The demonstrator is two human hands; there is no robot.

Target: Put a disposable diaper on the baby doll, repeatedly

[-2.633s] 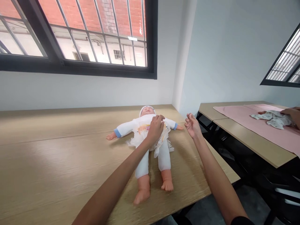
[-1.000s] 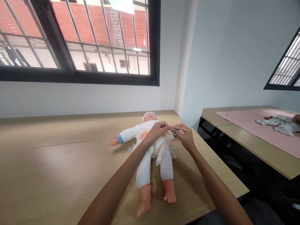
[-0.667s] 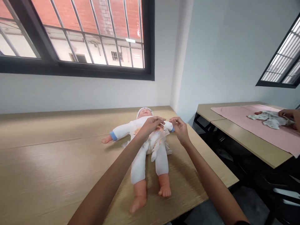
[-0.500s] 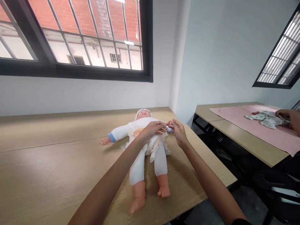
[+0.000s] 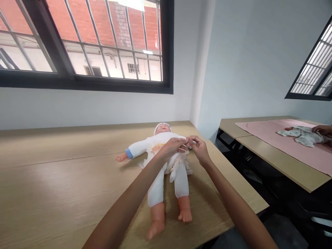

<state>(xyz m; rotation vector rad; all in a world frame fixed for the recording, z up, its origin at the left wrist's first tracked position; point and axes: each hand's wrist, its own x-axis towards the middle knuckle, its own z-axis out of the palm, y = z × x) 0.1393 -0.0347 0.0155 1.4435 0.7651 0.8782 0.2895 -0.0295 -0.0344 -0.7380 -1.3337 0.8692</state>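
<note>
A baby doll [image 5: 141, 147] in a white suit with blue cuffs and a white cap lies on its back on the wooden table, bare feet towards me. A white diaper [image 5: 174, 166] with frilled edges and a yellow-orange print lies loosely around its hips. My left hand [image 5: 174, 146] is over the doll's belly, fingers closed in a pinch. My right hand [image 5: 199, 147] meets it at the fingertips, also pinched, beside the doll's cuff on the right. Whatever is between the fingertips is too small to make out.
The wooden table [image 5: 64, 186] ends at a right edge close to the doll. Across a gap, another table holds a pink cloth [image 5: 275, 145] with a doll in patterned clothes [image 5: 304, 135]; another person's hand [image 5: 323, 130] touches it. A barred window [image 5: 111, 41] is behind.
The view has shifted slightly, so everything sits a little further right and lower. My right fingertips have drawn closer to my left ones. The doll lies as before.
</note>
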